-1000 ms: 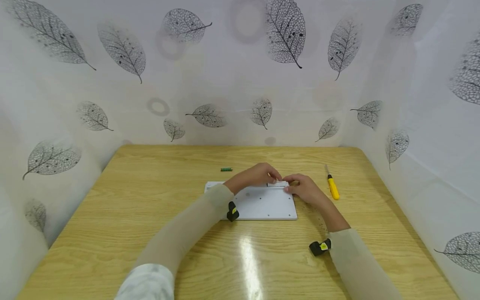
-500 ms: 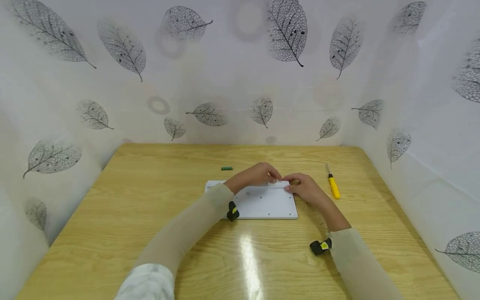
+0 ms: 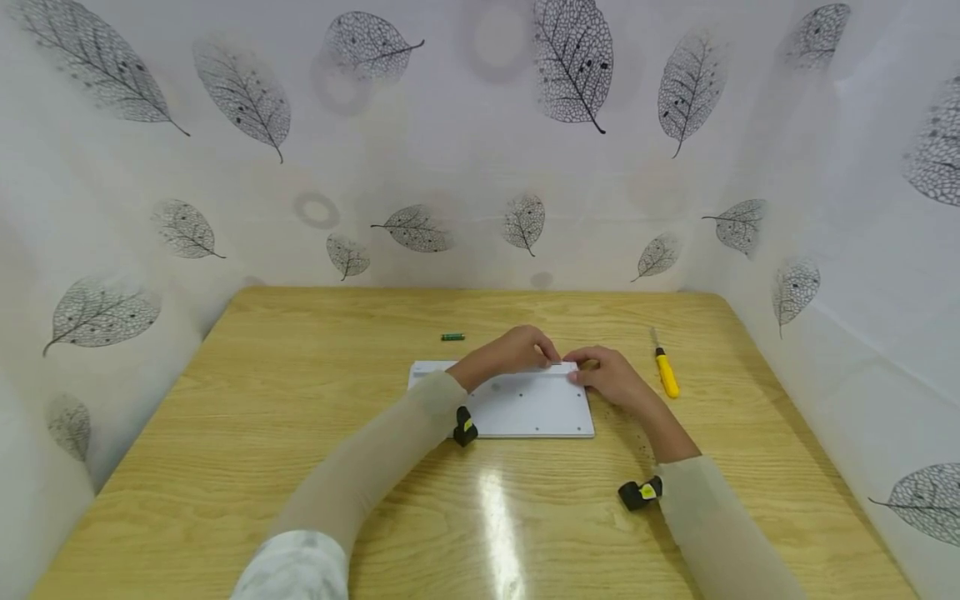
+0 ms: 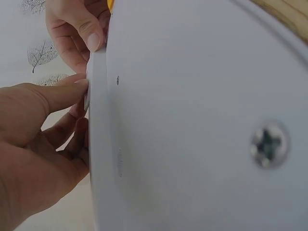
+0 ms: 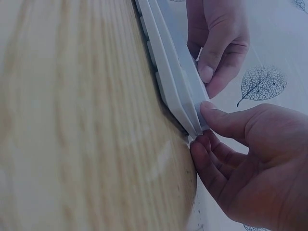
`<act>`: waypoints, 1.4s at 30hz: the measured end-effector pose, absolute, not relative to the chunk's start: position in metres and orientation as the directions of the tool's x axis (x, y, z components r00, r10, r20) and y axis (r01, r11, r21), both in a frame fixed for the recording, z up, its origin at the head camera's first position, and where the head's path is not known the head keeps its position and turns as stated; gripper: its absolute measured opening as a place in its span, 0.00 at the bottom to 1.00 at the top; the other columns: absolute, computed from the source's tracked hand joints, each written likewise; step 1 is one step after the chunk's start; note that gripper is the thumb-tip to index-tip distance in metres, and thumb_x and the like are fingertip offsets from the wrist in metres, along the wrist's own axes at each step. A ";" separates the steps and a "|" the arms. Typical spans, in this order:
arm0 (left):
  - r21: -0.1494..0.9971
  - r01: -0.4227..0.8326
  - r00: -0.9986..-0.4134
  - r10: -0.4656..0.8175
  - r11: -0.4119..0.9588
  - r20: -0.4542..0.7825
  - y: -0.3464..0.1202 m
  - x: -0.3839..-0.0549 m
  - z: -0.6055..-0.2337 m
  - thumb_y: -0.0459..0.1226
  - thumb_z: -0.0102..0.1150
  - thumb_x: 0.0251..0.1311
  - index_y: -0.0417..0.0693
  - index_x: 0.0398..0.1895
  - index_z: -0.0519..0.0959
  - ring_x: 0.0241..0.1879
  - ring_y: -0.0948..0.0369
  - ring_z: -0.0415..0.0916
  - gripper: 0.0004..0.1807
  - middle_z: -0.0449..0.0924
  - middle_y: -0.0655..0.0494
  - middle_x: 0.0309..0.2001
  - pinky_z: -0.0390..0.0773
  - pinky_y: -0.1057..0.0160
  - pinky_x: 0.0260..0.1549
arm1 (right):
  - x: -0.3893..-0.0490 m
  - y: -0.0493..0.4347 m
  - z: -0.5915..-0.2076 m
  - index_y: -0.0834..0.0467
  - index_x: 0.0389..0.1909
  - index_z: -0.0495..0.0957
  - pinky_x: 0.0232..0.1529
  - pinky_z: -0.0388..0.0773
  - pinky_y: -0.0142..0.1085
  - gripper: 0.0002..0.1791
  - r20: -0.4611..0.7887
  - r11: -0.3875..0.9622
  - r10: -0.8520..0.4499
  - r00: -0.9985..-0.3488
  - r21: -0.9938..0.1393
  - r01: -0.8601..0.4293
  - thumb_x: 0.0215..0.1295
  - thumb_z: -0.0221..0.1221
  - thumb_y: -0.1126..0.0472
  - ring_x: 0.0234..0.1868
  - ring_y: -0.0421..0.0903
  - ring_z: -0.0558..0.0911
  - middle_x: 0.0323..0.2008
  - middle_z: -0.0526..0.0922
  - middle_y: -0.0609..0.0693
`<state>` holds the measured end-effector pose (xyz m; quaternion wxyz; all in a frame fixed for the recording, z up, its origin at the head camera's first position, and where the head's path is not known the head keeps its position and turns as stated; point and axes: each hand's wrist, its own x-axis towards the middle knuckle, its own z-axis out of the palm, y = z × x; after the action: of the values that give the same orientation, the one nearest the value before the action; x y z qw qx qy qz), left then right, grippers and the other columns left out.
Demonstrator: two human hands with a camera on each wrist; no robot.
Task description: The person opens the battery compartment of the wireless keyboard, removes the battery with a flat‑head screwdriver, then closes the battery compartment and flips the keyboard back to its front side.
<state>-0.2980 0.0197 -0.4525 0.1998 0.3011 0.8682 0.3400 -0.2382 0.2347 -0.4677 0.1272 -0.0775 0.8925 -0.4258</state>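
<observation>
A white keyboard [image 3: 528,412] lies face down, its screwed back up and its keys underneath in the right wrist view. My left hand [image 3: 521,348] reaches over its raised far ridge [image 4: 100,144], thumb and fingers pinching a small white battery cover [image 4: 87,98] there. How far the cover is seated is hidden by the fingers. My right hand [image 3: 611,379] grips the keyboard's far right corner, thumb on the back and fingers curled under the edge [image 5: 198,127]. Both hands' fingertips are close together.
A green battery [image 3: 453,337] lies on the wooden table [image 3: 300,350] beyond the keyboard. A yellow-handled screwdriver [image 3: 667,377] lies to the right. A leaf-patterned curtain [image 3: 450,167] surrounds the table's back and sides.
The dark outline of the slot by my left fingertips has gone from sight, and the ridge looks smooth there. My left fingers shift slightly; my right hand stays put.
</observation>
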 end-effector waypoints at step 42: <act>0.766 0.267 -0.761 0.616 0.584 -0.204 0.014 -0.295 -0.461 0.36 0.63 0.67 0.50 0.46 0.88 0.46 0.64 0.80 0.09 0.87 0.55 0.51 0.79 0.64 0.48 | -0.241 0.234 -0.471 0.58 0.59 0.79 0.40 0.80 0.37 0.17 -0.166 0.599 -0.257 -0.952 -0.801 -0.022 0.72 0.60 0.61 0.40 0.50 0.78 0.55 0.78 0.60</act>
<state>-0.2946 0.0136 -0.4610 0.2311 0.2568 0.8594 0.3768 -0.2405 0.2339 -0.4711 0.1335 -0.0790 0.8841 -0.4408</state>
